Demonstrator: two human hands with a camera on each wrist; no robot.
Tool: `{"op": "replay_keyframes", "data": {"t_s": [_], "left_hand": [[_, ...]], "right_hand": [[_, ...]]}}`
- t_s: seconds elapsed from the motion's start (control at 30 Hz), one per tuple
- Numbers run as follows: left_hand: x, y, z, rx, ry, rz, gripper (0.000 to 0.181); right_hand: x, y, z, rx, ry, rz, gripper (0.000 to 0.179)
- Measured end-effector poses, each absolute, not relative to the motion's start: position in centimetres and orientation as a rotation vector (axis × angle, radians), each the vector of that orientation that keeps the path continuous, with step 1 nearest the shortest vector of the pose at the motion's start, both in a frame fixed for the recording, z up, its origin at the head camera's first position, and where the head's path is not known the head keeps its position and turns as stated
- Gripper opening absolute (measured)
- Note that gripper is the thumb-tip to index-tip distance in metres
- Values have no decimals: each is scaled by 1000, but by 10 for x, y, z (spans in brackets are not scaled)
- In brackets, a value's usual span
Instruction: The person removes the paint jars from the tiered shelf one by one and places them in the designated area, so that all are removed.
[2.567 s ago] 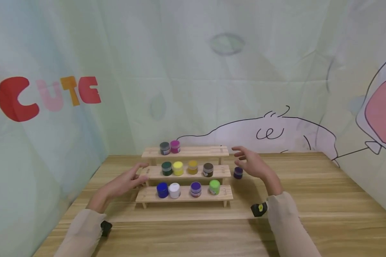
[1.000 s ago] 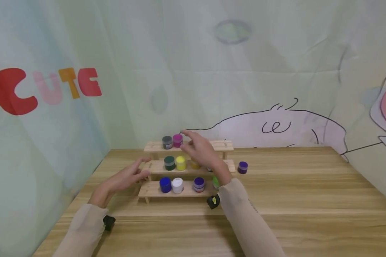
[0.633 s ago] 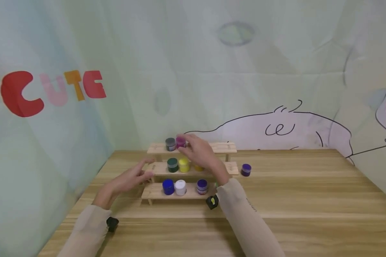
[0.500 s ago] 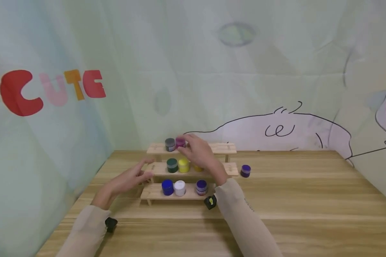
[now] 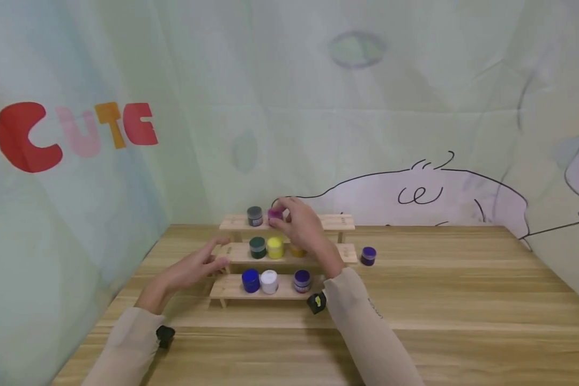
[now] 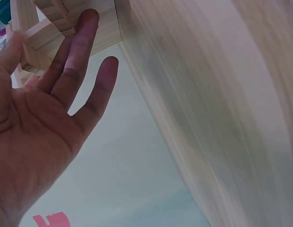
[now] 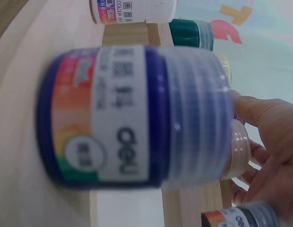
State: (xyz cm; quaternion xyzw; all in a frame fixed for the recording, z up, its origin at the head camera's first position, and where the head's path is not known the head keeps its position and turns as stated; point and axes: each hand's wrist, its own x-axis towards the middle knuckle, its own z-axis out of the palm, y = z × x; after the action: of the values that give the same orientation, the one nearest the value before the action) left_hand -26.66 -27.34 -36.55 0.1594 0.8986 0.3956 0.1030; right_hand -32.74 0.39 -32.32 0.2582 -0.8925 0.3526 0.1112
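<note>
My right hand pinches a magenta paint jar between thumb and fingers at the top shelf of a three-tier wooden rack. To its left stands a grey paint jar, with a small gap between them. My left hand is at the rack's left end by the middle shelf; in the left wrist view its fingers extend loosely beside the wood and hold nothing. In the right wrist view a purple paint jar fills the foreground and the magenta jar is mostly hidden.
Green, yellow and ochre jars stand on the middle shelf. Below are blue and white jars. Another purple jar stands on the table right of the rack. My right forearm hides part of the rack.
My right hand has come from the rack's right side to the top shelf and taken hold of the magenta jar, which has shifted slightly right, away from the grey one. The left hand stays put.
</note>
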Motion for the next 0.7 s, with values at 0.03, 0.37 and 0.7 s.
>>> {"op": "replay_keyframes", "data": {"t_s": [0.03, 0.37, 0.7], "left_hand": [[-266, -273, -365, 468, 2655, 1163, 63], [-264, -272, -366, 497, 2651, 1164, 64], [-268, -275, -368, 520, 2653, 1165, 63]], "right_hand": [[-327, 5, -323, 753, -2624, 1048, 16], [-322, 21, -327, 704, -2602, 1042, 15], [-314, 41, -325, 665, -2633, 915, 13]]}}
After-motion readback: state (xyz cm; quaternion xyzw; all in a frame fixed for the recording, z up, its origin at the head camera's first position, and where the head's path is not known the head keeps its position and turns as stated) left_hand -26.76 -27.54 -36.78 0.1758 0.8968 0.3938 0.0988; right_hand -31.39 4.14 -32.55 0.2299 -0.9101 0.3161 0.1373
